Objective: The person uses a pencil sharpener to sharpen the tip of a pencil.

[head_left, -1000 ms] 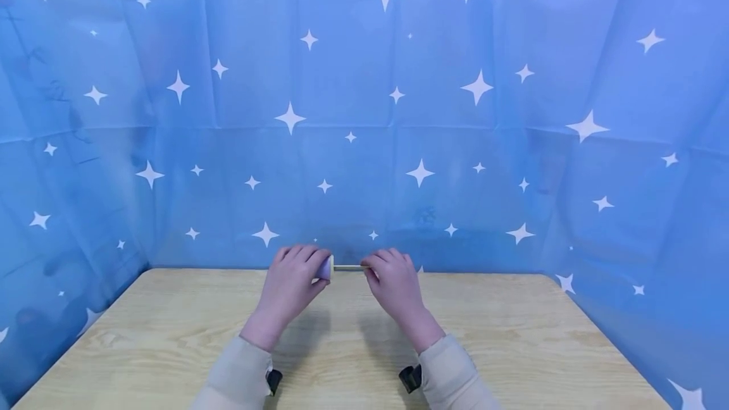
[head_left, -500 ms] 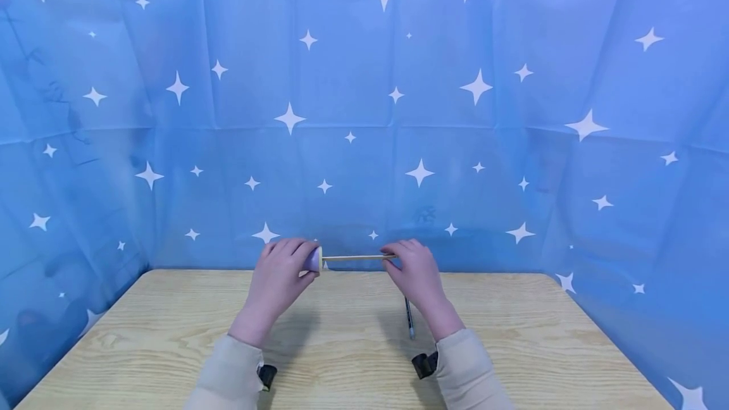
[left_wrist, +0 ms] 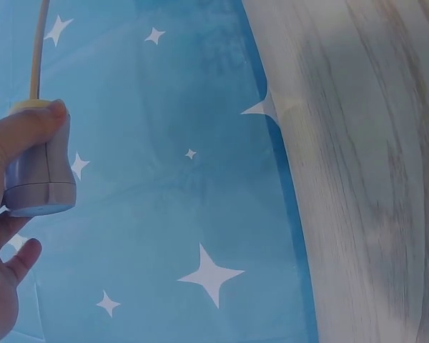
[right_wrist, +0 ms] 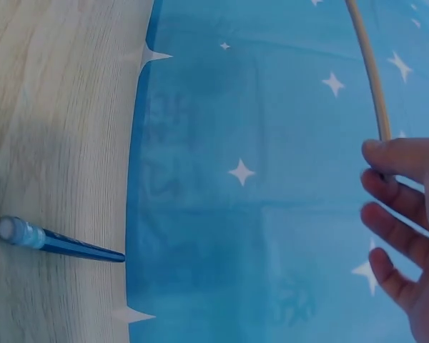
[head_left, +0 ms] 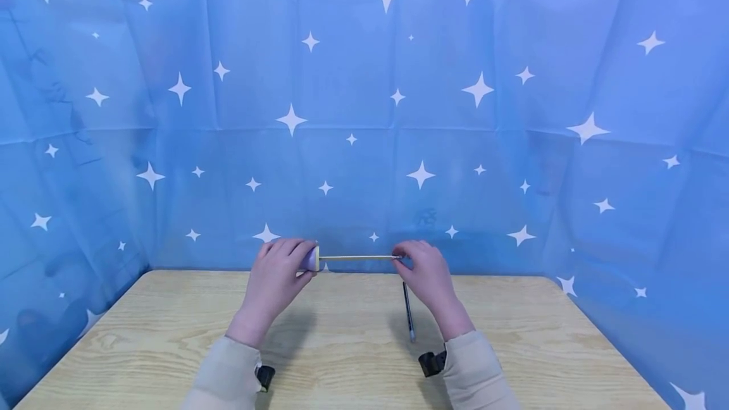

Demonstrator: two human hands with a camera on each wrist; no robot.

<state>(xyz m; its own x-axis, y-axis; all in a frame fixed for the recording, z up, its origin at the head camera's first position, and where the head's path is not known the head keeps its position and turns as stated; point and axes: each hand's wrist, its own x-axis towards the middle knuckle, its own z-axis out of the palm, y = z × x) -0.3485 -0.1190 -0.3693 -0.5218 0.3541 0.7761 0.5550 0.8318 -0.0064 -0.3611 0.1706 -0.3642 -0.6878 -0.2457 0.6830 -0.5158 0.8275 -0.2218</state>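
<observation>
My left hand [head_left: 276,283] grips a small purple-grey tape measure [left_wrist: 46,161] with a yellow end, thumb near the yellow part. A narrow yellow tape [head_left: 355,257] runs straight out of it to the right, level, above the far table edge. Its free end, with a small metallic tip, is pinched between thumb and index finger of my right hand [head_left: 427,274]. The other right fingers are loosely bent in the right wrist view. Below the right hand lies a dark blue pencil [head_left: 409,315], its pale end [right_wrist: 18,232] toward me.
The light wood table [head_left: 342,359] ends just under the hands. Behind it hangs a blue cloth [head_left: 364,81] with white stars, also along both sides. Black wrist cameras [head_left: 431,364] sit at both beige sleeves [head_left: 475,366].
My right hand has moved right with the tape end, and my left hand slightly left. The visible tape has grown much longer. The pencil, hidden earlier behind the right hand, now shows.
</observation>
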